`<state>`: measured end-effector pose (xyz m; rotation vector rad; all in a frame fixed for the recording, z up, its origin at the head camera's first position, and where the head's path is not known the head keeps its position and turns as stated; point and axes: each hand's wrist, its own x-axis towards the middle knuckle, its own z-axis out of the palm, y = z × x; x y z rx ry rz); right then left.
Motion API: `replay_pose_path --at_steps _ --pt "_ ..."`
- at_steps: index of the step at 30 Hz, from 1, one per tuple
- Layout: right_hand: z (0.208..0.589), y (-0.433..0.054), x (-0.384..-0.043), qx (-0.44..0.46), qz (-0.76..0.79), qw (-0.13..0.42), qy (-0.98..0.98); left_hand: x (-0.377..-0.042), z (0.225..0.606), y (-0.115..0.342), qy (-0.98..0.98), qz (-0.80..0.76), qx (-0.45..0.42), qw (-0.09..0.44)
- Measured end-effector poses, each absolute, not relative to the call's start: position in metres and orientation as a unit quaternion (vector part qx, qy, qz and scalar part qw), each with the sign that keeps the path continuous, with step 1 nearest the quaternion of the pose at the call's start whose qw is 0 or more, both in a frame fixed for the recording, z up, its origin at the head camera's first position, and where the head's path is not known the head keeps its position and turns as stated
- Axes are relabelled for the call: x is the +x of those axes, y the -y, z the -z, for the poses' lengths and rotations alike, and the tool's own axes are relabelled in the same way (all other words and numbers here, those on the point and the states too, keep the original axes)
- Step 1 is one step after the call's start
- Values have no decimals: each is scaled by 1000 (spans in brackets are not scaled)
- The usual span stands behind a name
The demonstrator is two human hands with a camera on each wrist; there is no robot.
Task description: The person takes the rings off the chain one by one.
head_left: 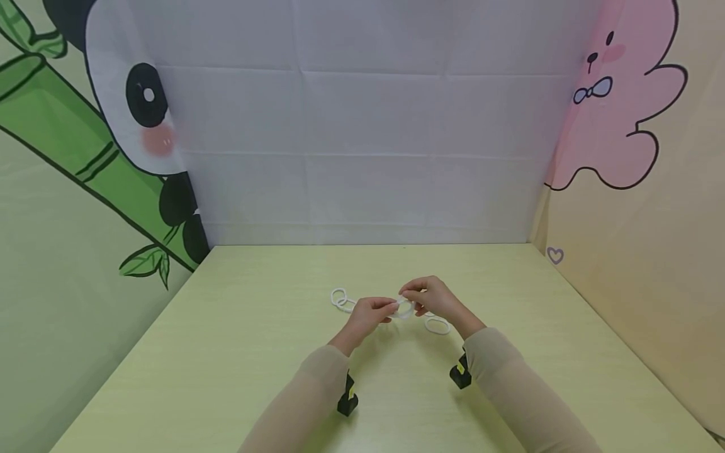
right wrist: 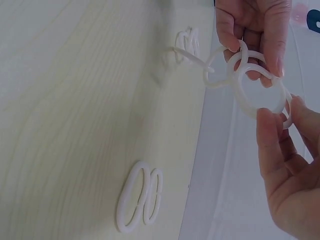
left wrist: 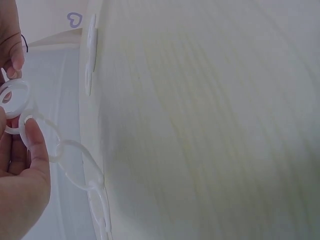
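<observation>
ok so the white ring [right wrist: 239, 95] sits between left hand [head_left: 365, 316], pinching linked loops [right wrist: 244, 54], and right hand [head_left: 438, 299]; right's pinching the ring

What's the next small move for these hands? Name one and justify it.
Probably a gentle outward tug by the right hand while the left hand braces: the white rings overlap between them, and I can't tell whether all are linked. A chain of rings trails from the left hand, so a light pull would likely test the join.
</observation>
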<state>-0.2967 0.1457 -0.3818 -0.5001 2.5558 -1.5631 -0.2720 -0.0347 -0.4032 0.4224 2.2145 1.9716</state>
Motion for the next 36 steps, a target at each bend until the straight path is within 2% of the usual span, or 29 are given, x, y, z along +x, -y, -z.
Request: replay_pose_path --at_steps 10,16,36 --pt "384 -146 -299 -157 511 58 -843 -282 413 33 -747 -646 136 72" --pt "385 -146 -299 -158 510 58 -844 -299 433 32 -750 -644 131 72" --pt "389 -151 -302 -173 494 59 -850 -300 438 29 -766 -626 134 60"
